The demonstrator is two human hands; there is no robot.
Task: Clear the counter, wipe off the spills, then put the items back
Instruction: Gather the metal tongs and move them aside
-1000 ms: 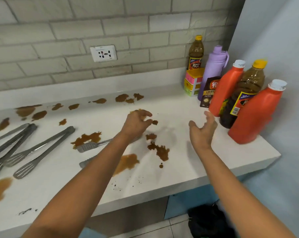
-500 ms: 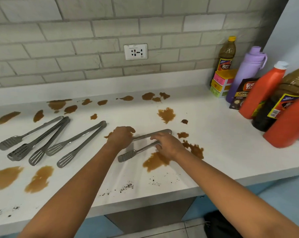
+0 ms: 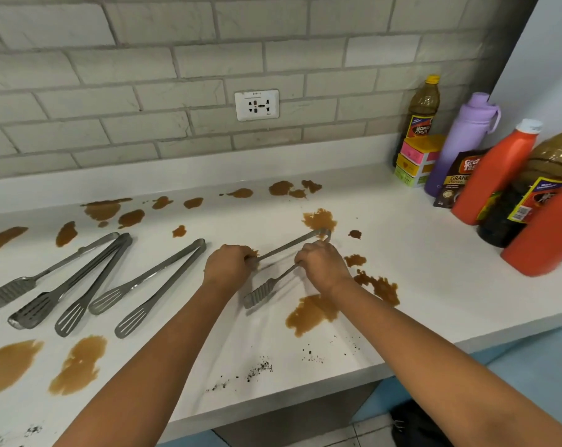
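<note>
A pair of steel tongs (image 3: 284, 250) lies spread on the white counter (image 3: 418, 269) among brown spills. My left hand (image 3: 229, 264) is closed on its upper arm. My right hand (image 3: 321, 266) grips the lower arm, whose slotted tip (image 3: 260, 293) points toward me. The hinge end (image 3: 323, 234) rests in a brown puddle (image 3: 318, 219). More puddles spread over the counter, one big one (image 3: 310, 312) just in front of my right wrist. Three other tongs (image 3: 150, 288) (image 3: 76, 282) (image 3: 44, 272) lie in a row to the left.
Bottles crowd the right end: two orange ones (image 3: 495, 169) (image 3: 544, 233), a dark sauce bottle (image 3: 537, 188), a purple flask (image 3: 460, 140), a coffee pouch (image 3: 460, 179), stacked coloured boxes (image 3: 416, 159) and a brown bottle (image 3: 423, 108). Dark crumbs (image 3: 260, 369) dot the front edge. A wall socket (image 3: 256, 104) sits above.
My hands came down from the air onto the tongs and closed on their two arms. The hinge end has since lifted slightly toward the puddle. My view has swung left.
</note>
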